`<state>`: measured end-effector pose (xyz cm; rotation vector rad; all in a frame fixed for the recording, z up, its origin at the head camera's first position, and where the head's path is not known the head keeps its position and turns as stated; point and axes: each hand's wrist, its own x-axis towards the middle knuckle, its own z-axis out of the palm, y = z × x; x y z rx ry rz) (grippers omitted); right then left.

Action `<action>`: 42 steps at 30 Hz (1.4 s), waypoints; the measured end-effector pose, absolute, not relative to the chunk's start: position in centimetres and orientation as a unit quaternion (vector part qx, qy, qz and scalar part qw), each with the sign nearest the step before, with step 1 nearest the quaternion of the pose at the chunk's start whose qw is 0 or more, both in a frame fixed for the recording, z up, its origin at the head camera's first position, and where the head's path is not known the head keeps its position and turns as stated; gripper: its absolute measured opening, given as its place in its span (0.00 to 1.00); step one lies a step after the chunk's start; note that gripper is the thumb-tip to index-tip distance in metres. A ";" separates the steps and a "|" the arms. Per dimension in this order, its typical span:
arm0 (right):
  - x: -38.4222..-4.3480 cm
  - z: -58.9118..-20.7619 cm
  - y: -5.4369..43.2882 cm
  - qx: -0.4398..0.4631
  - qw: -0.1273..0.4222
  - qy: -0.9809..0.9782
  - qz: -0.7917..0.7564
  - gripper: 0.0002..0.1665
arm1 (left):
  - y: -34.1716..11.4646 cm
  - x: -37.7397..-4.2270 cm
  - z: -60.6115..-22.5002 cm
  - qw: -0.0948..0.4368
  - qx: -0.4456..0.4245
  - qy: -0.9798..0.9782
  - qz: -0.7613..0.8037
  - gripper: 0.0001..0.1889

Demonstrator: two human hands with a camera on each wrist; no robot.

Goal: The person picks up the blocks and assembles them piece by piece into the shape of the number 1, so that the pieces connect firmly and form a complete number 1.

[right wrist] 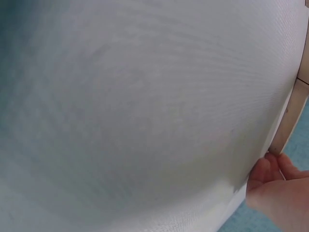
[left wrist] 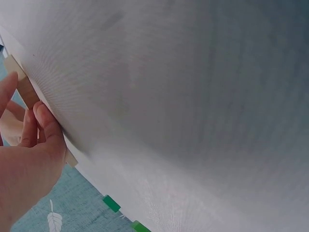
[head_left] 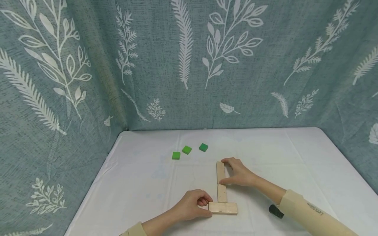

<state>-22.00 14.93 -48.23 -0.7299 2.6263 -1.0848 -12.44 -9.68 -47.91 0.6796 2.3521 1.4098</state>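
Three pale wooden blocks form an upside-down T on the white table. My left hand (head_left: 192, 206) grips the left end of the crosswise block (head_left: 225, 208) between thumb and fingers; the left wrist view shows the fingertips against that block's end (left wrist: 28, 87). Straight above it in the head view stands the middle block (head_left: 222, 194), end to end with the far block (head_left: 220, 172). My right hand (head_left: 240, 172) spans the far block from the right, fingertips at its far end and thumb near its joint with the middle block. In the right wrist view, fingers touch the block's end (right wrist: 288, 126).
Several small green tiles lie farther back: a light green one (head_left: 176, 155), another (head_left: 187, 150) and a darker one (head_left: 203, 147). A black cylindrical object (head_left: 276, 211) lies beside the right sleeve (head_left: 310, 209). A blue-green leaf-patterned curtain (head_left: 195, 108) hangs around the table (head_left: 141, 186).
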 end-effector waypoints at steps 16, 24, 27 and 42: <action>-22.0 -48.3 14.8 -0.252 0.102 0.889 -0.368 0.48 | -9.7 -12.4 -47.8 0.160 0.235 0.821 0.495 0.14; -22.2 -48.1 14.8 -0.253 0.088 0.885 -0.381 0.41 | -9.7 -12.4 -47.8 0.161 0.236 0.820 0.495 0.14; -22.4 -48.0 14.8 -0.253 0.083 0.882 -0.388 0.38 | -9.7 -12.4 -47.8 0.159 0.237 0.821 0.494 0.14; -23.7 -47.8 14.5 -0.184 0.087 0.875 -0.440 0.31 | -9.7 -12.2 -47.8 0.161 0.230 0.816 0.505 0.14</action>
